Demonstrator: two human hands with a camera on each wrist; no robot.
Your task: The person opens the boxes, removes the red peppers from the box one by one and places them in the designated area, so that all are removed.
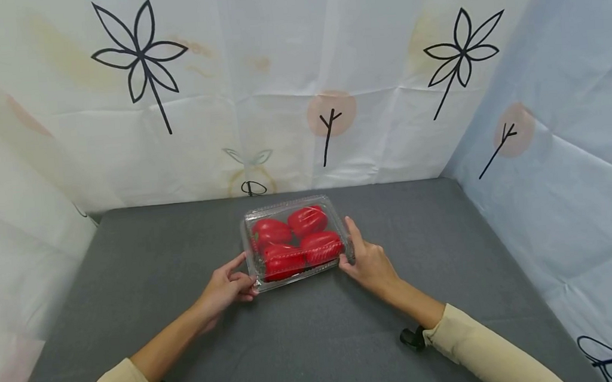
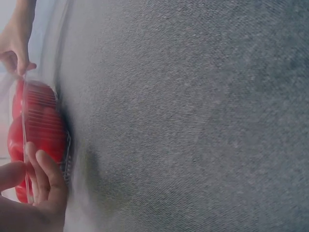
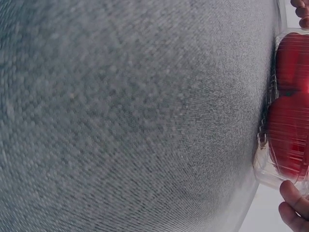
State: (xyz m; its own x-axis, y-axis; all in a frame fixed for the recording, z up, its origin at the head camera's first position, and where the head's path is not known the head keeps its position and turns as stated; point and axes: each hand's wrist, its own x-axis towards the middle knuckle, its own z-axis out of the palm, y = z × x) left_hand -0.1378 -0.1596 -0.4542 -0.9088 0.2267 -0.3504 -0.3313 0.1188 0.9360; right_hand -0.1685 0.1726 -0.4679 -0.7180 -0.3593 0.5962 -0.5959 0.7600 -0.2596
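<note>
A clear plastic clamshell box (image 1: 292, 280) sits near the far middle of the grey table, slightly turned. Inside are several glossy red bell peppers (image 1: 321, 247), seen through the lid. My left hand (image 1: 223, 291) pinches the box's rim at its near left corner, thumb on one side and fingers on the other in the left wrist view. On the opposite side my right hand (image 1: 372, 265) grips the right edge, with its index finger stretched along that side. The right wrist view shows fingertips (image 3: 291, 191) at the box's lower corner and the peppers through its ribbed wall.
The grey cloth-covered table (image 1: 307, 347) reaches back to a white curtain (image 1: 275, 67) printed with leaf and tree drawings. More curtain hangs at the left and right sides. Dark straps (image 1: 412, 338) circle both wrists near the beige sleeves.
</note>
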